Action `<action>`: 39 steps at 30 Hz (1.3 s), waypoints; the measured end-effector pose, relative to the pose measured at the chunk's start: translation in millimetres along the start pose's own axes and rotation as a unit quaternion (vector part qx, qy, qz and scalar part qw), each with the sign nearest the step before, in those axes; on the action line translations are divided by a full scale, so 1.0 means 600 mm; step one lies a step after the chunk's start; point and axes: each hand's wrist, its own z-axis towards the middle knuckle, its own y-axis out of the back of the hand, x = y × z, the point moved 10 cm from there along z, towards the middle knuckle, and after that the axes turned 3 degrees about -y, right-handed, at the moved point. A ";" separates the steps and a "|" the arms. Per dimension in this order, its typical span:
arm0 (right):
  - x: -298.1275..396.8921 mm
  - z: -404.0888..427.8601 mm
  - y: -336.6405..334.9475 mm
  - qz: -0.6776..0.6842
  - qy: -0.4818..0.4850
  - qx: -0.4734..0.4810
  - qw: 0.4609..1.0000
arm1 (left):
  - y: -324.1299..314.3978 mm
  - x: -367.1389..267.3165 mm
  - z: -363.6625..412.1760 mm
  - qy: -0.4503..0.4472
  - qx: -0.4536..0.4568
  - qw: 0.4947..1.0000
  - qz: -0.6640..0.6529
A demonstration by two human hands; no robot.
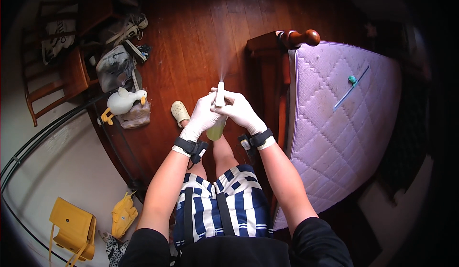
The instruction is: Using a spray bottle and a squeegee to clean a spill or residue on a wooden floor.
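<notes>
Both hands, in white gloves, are wrapped around a spray bottle [215, 130] of yellow-green liquid. My left hand [202, 113] grips it from the left, and my right hand [241, 109] closes on it from the right. Between them rises the white spray head [220, 94], pointing away from me. A fine mist [224, 60] streams from its nozzle over the reddish wooden floor [186, 55]. Which fingers press the trigger is hard to make out. Dark straps with small devices circle both wrists.
To the right, a purple quilted mattress [322, 134] carries a blue stick [340, 100] and a crumpled green thing [352, 79]. A rounded bedpost [310, 37] juts out. Leftward are a wooden chair [73, 69], shoes [132, 26], bags, a plush duck [125, 102], and a yellow bag [73, 220].
</notes>
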 end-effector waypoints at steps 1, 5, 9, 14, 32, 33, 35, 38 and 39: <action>0.008 0.004 0.001 -0.003 0.002 0.004 1.000 | 0.005 0.010 0.002 0.011 -0.017 0.999 -0.028; 0.007 0.014 0.000 -0.023 0.015 -0.011 1.000 | 0.008 0.016 0.006 0.015 -0.064 0.997 -0.033; 0.035 0.025 -0.021 0.006 0.032 0.027 0.999 | 0.026 -0.015 0.003 -0.044 -0.065 0.994 -0.072; 0.071 0.033 -0.056 -0.052 0.023 0.029 0.998 | 0.072 -0.006 -0.018 -0.021 -0.119 0.991 -0.059; -0.118 -0.042 -0.226 -0.054 0.005 0.035 0.998 | 0.085 0.156 -0.226 0.021 -0.128 0.989 -0.068; -0.114 -0.046 -0.244 -0.050 -0.001 0.042 0.998 | 0.095 0.166 -0.239 0.017 -0.137 0.988 -0.072; -0.108 -0.051 -0.284 -0.050 -0.032 0.058 0.997 | 0.126 0.181 -0.271 0.003 -0.177 0.983 -0.055; -0.146 -0.052 -0.329 -0.091 -0.022 0.084 0.992 | 0.143 0.211 -0.319 0.022 -0.185 0.980 -0.069; -0.154 -0.058 -0.358 -0.096 -0.011 0.099 0.990 | 0.152 0.222 -0.342 0.037 -0.180 0.981 -0.059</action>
